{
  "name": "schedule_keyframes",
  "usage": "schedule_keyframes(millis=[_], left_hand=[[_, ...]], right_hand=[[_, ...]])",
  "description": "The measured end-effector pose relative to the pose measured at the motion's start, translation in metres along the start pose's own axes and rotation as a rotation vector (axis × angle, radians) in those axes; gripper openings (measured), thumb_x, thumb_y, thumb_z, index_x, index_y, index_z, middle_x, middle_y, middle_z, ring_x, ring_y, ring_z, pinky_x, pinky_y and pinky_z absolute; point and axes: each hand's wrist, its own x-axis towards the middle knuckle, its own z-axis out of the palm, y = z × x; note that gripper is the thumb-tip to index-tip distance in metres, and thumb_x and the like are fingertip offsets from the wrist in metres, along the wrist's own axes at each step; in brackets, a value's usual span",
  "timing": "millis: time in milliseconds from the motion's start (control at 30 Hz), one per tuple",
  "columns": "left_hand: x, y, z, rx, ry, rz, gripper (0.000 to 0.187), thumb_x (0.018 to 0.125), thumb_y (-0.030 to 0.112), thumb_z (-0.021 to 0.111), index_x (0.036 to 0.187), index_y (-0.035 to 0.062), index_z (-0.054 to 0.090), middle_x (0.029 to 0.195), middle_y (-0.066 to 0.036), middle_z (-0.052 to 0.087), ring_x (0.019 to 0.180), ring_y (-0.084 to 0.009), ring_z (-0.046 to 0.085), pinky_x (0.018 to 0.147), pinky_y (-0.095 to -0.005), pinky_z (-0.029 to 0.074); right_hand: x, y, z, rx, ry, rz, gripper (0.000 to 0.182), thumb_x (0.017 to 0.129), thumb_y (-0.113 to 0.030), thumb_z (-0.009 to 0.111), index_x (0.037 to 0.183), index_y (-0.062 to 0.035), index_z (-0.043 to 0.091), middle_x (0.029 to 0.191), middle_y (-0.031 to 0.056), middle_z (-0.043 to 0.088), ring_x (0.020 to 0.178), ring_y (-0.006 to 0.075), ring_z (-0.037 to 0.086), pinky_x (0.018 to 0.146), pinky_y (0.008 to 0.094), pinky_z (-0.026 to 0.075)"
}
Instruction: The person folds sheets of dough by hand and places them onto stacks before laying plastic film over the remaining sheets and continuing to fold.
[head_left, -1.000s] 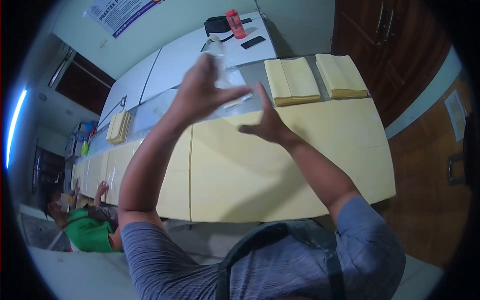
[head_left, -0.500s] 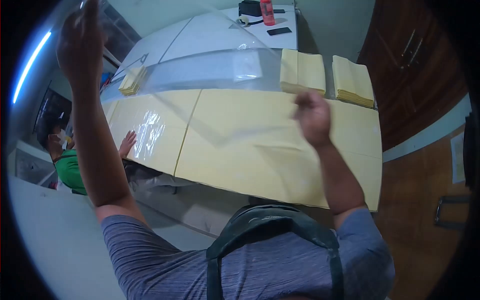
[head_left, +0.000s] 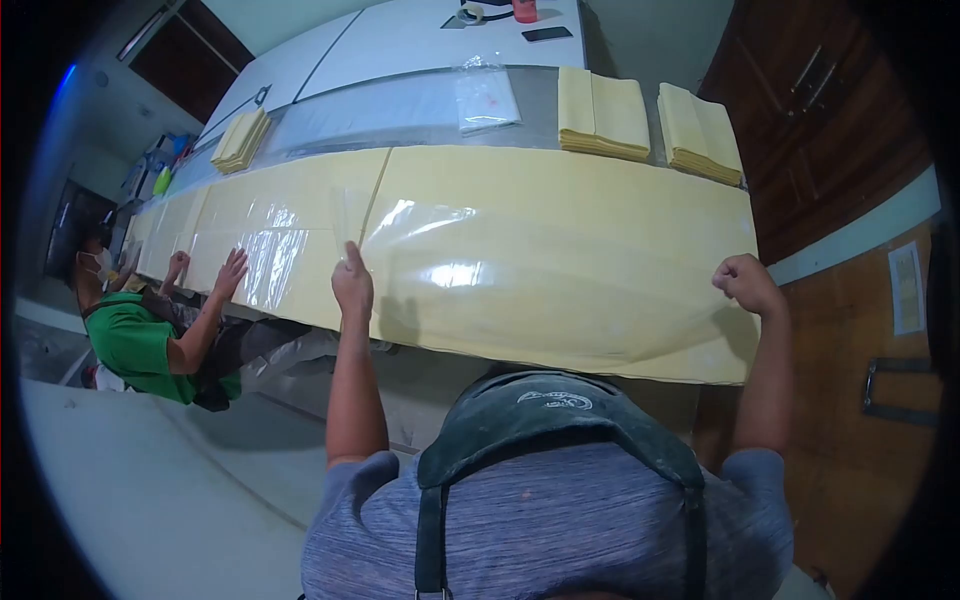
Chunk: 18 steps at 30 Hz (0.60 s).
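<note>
Clear film (head_left: 452, 272) stretches over a yellow sheet (head_left: 560, 205) on the table (head_left: 545, 128), its left end pinched in the left hand (head_left: 352, 283); the right hand (head_left: 750, 284) curls closed at the far right.

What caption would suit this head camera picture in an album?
Two hands stretch a clear plastic sheet above yellow material, beside a co-worker in green.

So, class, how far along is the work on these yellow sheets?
Seemingly done: glossy clear film lies over the pale yellow sheets farther left. In hand: a transparent plastic sheet between the left hand and right hand, above the nearest yellow sheet. Remaining, probably: laying it flat; it sags loosely.
</note>
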Motion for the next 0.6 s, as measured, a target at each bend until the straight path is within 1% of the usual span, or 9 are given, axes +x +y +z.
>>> schedule_keyframes(millis=[133,200,233,300,333,400,433,467,600], left_hand=[[-0.005,-0.022,0.01,0.216,-0.077,0.036,0.056,0.09,0.043,0.062,0.069,-0.008,0.057,0.061,-0.017,0.055,0.059,-0.0273,0.052,0.063,-0.0445,0.045],[0.002,-0.037,0.011,0.226,-0.127,-0.01,0.048,0.087,0.039,0.063,0.071,-0.0068,0.061,0.064,-0.016,0.059,0.06,-0.0254,0.054,0.063,-0.042,0.046],[0.003,-0.041,0.01,0.231,-0.167,-0.048,0.042,0.084,0.034,0.064,0.073,-0.0057,0.064,0.066,-0.015,0.063,0.06,-0.0235,0.057,0.063,-0.0395,0.048],[0.005,-0.044,0.005,0.117,-0.255,-0.096,0.037,0.085,0.031,0.061,0.076,-0.0043,0.067,0.068,-0.013,0.065,0.06,-0.0213,0.058,0.061,-0.0374,0.048],[0.007,-0.044,0.001,-0.003,-0.327,-0.137,0.034,0.086,0.028,0.059,0.078,-0.003,0.069,0.07,-0.01,0.067,0.06,-0.0191,0.058,0.06,-0.0353,0.049],[0.018,-0.048,-0.01,-0.048,-0.474,-0.193,0.034,0.089,0.026,0.056,0.083,-0.0045,0.069,0.074,-0.01,0.068,0.063,-0.0192,0.061,0.061,-0.0339,0.05],[0.022,-0.05,-0.016,-0.091,-0.619,-0.248,0.035,0.092,0.025,0.053,0.088,-0.0059,0.07,0.077,-0.011,0.069,0.066,-0.0192,0.064,0.062,-0.0325,0.052],[0.025,-0.048,-0.023,-0.089,-0.618,-0.248,0.035,0.092,0.025,0.053,0.088,-0.0059,0.07,0.077,-0.011,0.069,0.066,-0.0192,0.064,0.062,-0.0325,0.052],[0.037,-0.037,-0.05,-0.276,-0.877,-0.346,0.045,0.102,0.026,0.041,0.104,-0.0132,0.063,0.088,-0.018,0.071,0.082,-0.0259,0.07,0.074,-0.0364,0.058]], right_hand=[[0.013,0.016,0.015,-0.2,0.199,-0.004,0.014,0.086,-0.015,0.072,0.087,-0.0011,0.07,0.071,0.0094,0.066,0.067,0.0188,0.063,0.066,0.036,0.051],[0.025,0.026,0.041,-0.314,0.3,0.114,0.016,0.086,-0.021,0.074,0.088,-0.0051,0.071,0.083,0.0099,0.07,0.087,0.0248,0.065,0.086,0.0443,0.048],[0.03,0.032,0.058,-0.316,0.292,0.125,0.016,0.086,-0.021,0.074,0.088,-0.0051,0.071,0.083,0.0099,0.07,0.087,0.0248,0.065,0.086,0.0443,0.048],[0.04,0.042,0.082,-0.609,0.539,0.11,0.022,0.086,-0.027,0.072,0.098,-0.0088,0.07,0.115,0.008,0.068,0.115,0.0288,0.057,0.105,0.0553,0.032],[0.032,0.029,0.102,-0.613,0.594,0.174,0.043,0.089,-0.033,0.069,0.127,-0.0131,0.061,0.149,0.0109,0.046,0.14,0.0301,0.036,0.113,0.0624,0.015],[0.025,0.019,0.158,-0.551,0.773,-0.006,0.073,0.091,-0.041,0.065,0.151,-0.0144,0.036,0.163,0.014,0.021,0.15,0.0337,0.017,0.117,0.0632,0.008],[0.018,0.009,0.181,-0.549,0.6,-0.006,0.079,0.092,-0.045,0.062,0.155,-0.0137,0.027,0.164,0.0155,0.015,0.152,0.0342,0.011,0.117,0.063,0.006],[0.013,-0.002,0.198,-0.544,0.426,-0.005,0.085,0.093,-0.049,0.058,0.159,-0.0129,0.018,0.165,0.017,0.009,0.153,0.0348,0.005,0.118,0.0628,0.003],[0.003,-0.029,0.215,-0.564,0.321,0.035,0.078,0.096,-0.051,0.05,0.158,-0.0126,0.021,0.165,0.0172,0.01,0.153,0.0362,0.006,0.117,0.0643,0.006]])
